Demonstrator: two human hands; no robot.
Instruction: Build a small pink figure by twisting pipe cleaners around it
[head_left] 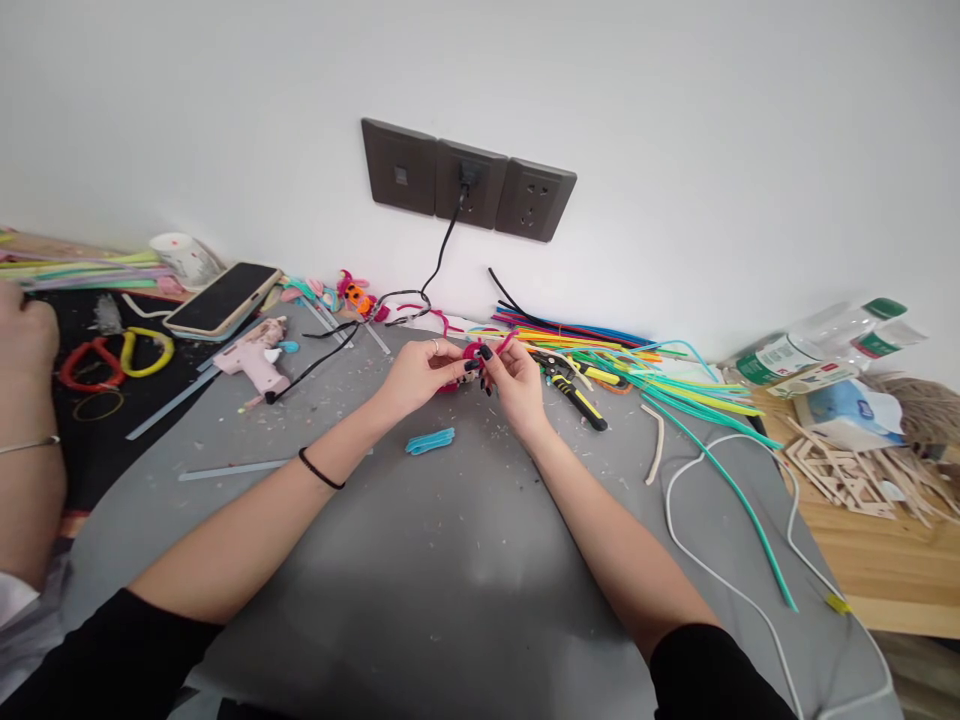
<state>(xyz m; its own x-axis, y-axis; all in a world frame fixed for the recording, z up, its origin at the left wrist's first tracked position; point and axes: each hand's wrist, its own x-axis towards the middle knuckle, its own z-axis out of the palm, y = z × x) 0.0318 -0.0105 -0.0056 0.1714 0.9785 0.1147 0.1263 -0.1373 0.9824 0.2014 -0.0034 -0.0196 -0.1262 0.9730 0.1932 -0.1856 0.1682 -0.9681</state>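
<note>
Both of my hands meet over the middle of the grey mat. A magenta pipe cleaner [474, 350], bent into a small curl, is pinched between the fingertips of my left hand [429, 372] and my right hand [516, 378]. One end of it sticks up past my right fingers. Part of the piece is hidden behind my fingers, so its full shape does not show. A folded light-blue bundle of pipe cleaner [430, 441] lies just below my left hand. Pliers with black and yellow handles [574, 392] rest right of my right hand.
A pink glue gun [255, 360], glue sticks [172, 403] and a phone [223, 299] lie left. Many coloured pipe cleaners [675, 388] and a white cable [705, 560] spread right, near bottles [802, 345]. Another person's arm [26, 430] is at the left edge, beside red-and-yellow-handled scissors [94, 365].
</note>
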